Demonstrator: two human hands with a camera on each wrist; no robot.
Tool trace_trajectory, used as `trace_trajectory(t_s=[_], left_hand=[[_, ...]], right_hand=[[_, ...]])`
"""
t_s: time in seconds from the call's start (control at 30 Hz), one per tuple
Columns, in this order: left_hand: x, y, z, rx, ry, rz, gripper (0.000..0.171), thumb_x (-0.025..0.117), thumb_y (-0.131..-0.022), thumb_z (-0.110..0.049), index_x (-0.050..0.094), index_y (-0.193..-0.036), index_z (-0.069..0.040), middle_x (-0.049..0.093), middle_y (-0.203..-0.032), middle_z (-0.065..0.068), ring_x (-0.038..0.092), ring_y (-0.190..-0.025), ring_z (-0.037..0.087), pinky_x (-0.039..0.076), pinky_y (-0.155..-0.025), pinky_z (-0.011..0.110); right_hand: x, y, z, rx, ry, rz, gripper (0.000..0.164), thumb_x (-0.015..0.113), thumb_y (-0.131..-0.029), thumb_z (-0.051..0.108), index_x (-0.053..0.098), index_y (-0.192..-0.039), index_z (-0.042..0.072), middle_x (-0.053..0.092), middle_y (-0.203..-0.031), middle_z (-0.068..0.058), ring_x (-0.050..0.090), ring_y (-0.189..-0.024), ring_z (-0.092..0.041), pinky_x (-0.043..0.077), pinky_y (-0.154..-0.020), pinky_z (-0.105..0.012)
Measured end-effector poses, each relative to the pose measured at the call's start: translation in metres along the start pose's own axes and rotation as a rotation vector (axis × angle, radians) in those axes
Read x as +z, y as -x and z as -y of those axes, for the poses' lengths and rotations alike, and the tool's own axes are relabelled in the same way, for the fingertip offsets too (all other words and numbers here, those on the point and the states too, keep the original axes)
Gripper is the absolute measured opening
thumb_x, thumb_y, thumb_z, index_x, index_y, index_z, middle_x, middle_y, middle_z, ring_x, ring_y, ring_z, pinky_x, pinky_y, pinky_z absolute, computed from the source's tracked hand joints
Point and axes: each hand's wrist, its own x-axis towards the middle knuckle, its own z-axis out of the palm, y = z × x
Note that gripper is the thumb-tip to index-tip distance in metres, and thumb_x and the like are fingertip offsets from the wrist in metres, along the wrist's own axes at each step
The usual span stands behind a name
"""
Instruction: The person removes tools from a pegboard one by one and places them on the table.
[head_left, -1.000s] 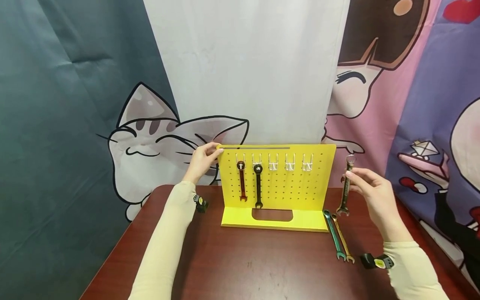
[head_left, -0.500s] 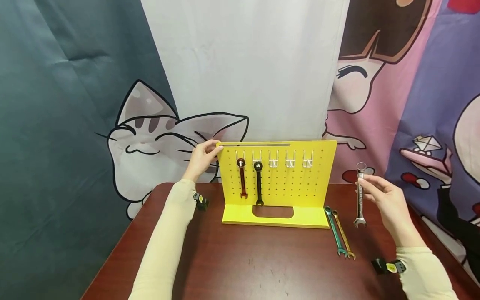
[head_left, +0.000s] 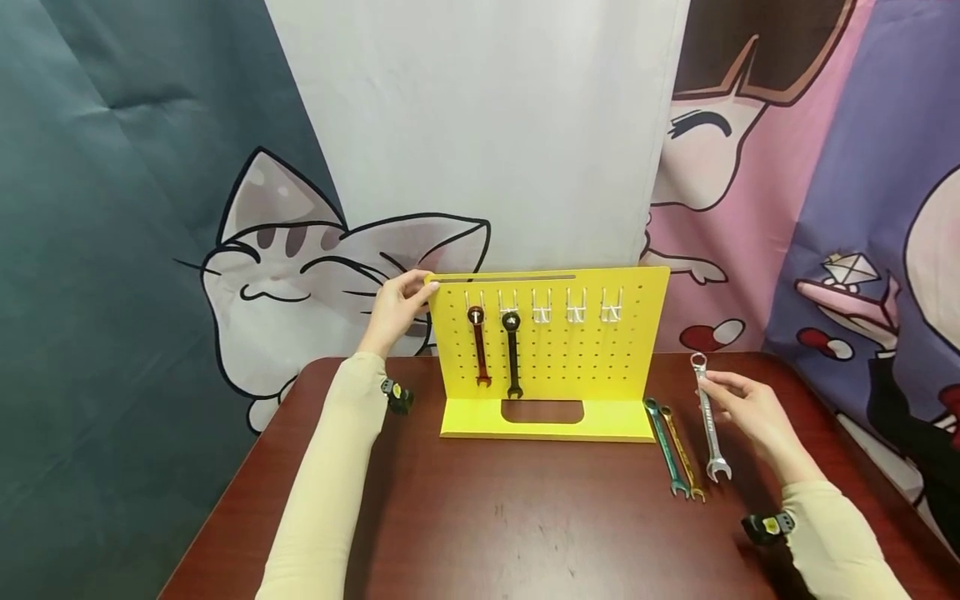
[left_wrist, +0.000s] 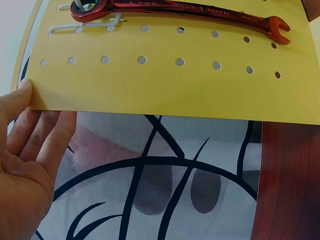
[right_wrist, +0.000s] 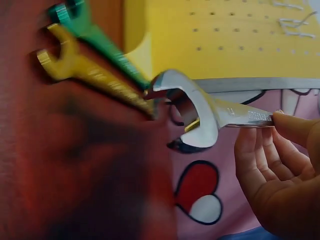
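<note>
At its upper left corner, the yellow pegboard [head_left: 570, 358] is pinched between the thumb and fingers of my left hand [head_left: 392, 315]. My right hand [head_left: 752, 414] grips a silver combination wrench [head_left: 708, 423] near its ring end, its open end pointing down, right of two other wrenches. Those two, a green wrench [head_left: 667, 450] and a gold wrench [head_left: 682, 454], lie side by side on the table. From hooks on the pegboard's left part hang a red wrench [left_wrist: 200, 11] and a black wrench [head_left: 513, 357]. The right wrist view shows the silver wrench's open jaw close up.
Further white wire hooks [head_left: 576, 307] to the right on the board carry nothing. The pegboard stands on a yellow base [head_left: 472, 421] on the dark red wooden table [head_left: 480, 508]. Printed curtains [head_left: 487, 125] hang behind the table.
My right hand has lowered the silver wrench toward the table beside the green and gold wrenches, after first drifting right. My left hand keeps its hold on the board; the head view has tilted slightly.
</note>
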Motion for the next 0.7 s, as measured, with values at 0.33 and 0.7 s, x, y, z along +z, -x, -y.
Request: trace_trajectory(t_s=[0.33, 0.7], left_hand=[[0.0, -0.002, -0.001, -0.022, 0.024, 0.008, 0.037, 0.069, -0.098, -0.031, 0.067, -0.125, -0.006, 0.072, -0.106, 0.016, 0.069, -0.1, 0.027, 0.057, -0.094, 0.049], [0.0, -0.003, 0.0, -0.033, 0.021, 0.019, 0.036, 0.068, -0.099, -0.028, 0.066, -0.128, -0.007, 0.071, -0.112, 0.017, 0.069, -0.104, 0.03, 0.059, -0.092, 0.044]], right_hand=[[0.007, -0.005, -0.016, 0.077, 0.107, 0.075, 0.059, 0.062, -0.102, 0.031, 0.05, -0.136, -0.016, 0.073, -0.097, -0.004, 0.065, -0.075, -0.008, 0.061, -0.069, -0.031], [0.004, -0.007, -0.031, 0.149, 0.178, 0.143, 0.056, 0.059, -0.104, 0.026, 0.048, -0.133, -0.021, 0.069, -0.093, -0.007, 0.064, -0.076, -0.015, 0.061, -0.067, -0.03]])
